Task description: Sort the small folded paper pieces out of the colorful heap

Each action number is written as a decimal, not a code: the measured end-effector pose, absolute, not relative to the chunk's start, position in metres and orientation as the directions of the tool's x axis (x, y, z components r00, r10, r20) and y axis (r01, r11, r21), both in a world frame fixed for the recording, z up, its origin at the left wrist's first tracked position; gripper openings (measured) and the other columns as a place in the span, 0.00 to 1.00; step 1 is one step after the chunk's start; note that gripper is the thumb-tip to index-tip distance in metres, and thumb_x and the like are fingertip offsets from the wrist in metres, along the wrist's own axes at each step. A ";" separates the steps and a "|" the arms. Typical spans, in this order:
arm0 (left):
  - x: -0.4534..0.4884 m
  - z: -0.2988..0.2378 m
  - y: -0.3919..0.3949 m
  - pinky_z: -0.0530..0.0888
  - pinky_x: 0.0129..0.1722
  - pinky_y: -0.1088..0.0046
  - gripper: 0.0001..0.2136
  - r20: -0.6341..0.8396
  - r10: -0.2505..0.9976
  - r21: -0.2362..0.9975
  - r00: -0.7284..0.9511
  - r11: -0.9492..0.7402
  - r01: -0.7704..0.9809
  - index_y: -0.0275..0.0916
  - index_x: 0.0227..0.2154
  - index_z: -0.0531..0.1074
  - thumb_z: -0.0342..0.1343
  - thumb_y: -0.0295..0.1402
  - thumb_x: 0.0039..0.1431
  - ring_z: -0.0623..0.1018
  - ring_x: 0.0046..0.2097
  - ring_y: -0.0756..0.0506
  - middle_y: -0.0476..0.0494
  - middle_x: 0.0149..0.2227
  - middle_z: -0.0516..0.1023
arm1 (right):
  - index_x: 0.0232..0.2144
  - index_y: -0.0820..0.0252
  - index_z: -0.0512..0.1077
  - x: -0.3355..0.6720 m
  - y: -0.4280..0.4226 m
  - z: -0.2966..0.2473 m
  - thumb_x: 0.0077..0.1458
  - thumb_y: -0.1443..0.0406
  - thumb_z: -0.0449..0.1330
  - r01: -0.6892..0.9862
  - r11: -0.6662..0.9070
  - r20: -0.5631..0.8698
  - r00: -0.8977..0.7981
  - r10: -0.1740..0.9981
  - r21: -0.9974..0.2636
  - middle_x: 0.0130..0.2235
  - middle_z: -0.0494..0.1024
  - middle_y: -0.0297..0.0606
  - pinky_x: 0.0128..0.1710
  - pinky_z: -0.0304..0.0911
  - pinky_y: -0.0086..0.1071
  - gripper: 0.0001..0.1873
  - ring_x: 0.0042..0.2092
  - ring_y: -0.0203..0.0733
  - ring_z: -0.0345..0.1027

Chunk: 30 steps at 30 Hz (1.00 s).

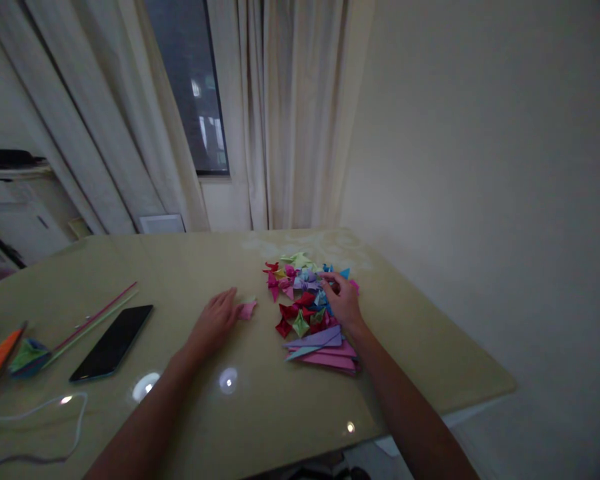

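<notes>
My left hand (215, 320) lies flat on the table (190, 267), fingers stretched out, its tips touching a small pink folded paper piece (248, 310). My right hand (343, 300) rests on a heap of several colourful folded paper pieces (300, 287), fingers curled onto a blue and purple piece. Just below the heap sits a stack of folded purple and pink paper triangles (325, 350), next to my right wrist.
A black phone (113, 342) lies at the left. Beside it are thin pink and green sticks (97, 320), a folded multicolour paper piece (27, 355), an orange object (0, 357) and a white cable (55, 407). Curtains and a window stand behind; a wall runs along the right.
</notes>
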<state>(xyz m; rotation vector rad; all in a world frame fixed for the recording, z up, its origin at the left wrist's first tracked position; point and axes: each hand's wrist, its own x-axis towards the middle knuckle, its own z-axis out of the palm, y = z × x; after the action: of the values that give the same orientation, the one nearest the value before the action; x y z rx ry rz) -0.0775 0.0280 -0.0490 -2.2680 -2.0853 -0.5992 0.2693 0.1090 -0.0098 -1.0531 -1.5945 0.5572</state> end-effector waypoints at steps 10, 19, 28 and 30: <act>-0.086 -0.026 0.017 0.72 0.42 0.63 0.16 0.069 0.994 0.362 -0.081 0.051 0.931 0.40 0.42 0.72 0.47 0.47 0.67 0.80 0.45 0.37 0.36 0.43 0.81 | 0.44 0.58 0.81 0.269 0.108 -0.010 0.61 0.58 0.61 0.347 0.499 0.527 -0.017 0.850 -0.794 0.39 0.84 0.41 0.33 0.68 0.34 0.15 0.34 0.44 0.74; -0.051 -0.027 0.017 0.73 0.46 0.62 0.11 0.231 0.973 0.350 -0.004 -0.079 0.933 0.42 0.42 0.68 0.41 0.38 0.71 0.80 0.46 0.37 0.36 0.43 0.81 | 0.43 0.59 0.81 0.270 0.107 -0.005 0.61 0.57 0.60 0.345 0.495 0.529 0.004 0.849 -0.797 0.38 0.84 0.41 0.33 0.68 0.33 0.15 0.34 0.44 0.75; -0.036 -0.021 0.006 0.72 0.34 0.66 0.14 0.242 0.967 0.534 -0.084 -0.060 0.843 0.45 0.39 0.60 0.36 0.47 0.72 0.80 0.35 0.40 0.43 0.34 0.77 | 0.42 0.59 0.80 0.274 0.108 0.002 0.61 0.57 0.60 0.294 0.483 0.519 0.055 0.853 -0.825 0.38 0.84 0.41 0.35 0.69 0.33 0.14 0.35 0.44 0.76; -0.015 -0.013 -0.001 0.71 0.33 0.66 0.15 0.270 0.960 0.605 -0.071 -0.112 0.789 0.46 0.39 0.59 0.35 0.49 0.73 0.79 0.33 0.40 0.45 0.32 0.77 | 0.42 0.58 0.80 0.274 0.108 0.003 0.61 0.57 0.61 0.286 0.486 0.520 0.055 0.852 -0.826 0.38 0.84 0.41 0.35 0.68 0.34 0.14 0.34 0.44 0.75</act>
<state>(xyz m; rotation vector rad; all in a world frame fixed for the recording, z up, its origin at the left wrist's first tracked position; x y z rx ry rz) -0.0153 -0.0006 -0.0135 -2.2963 -2.2429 -1.1300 0.2739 0.1075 0.0031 -1.0385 -1.5031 0.5765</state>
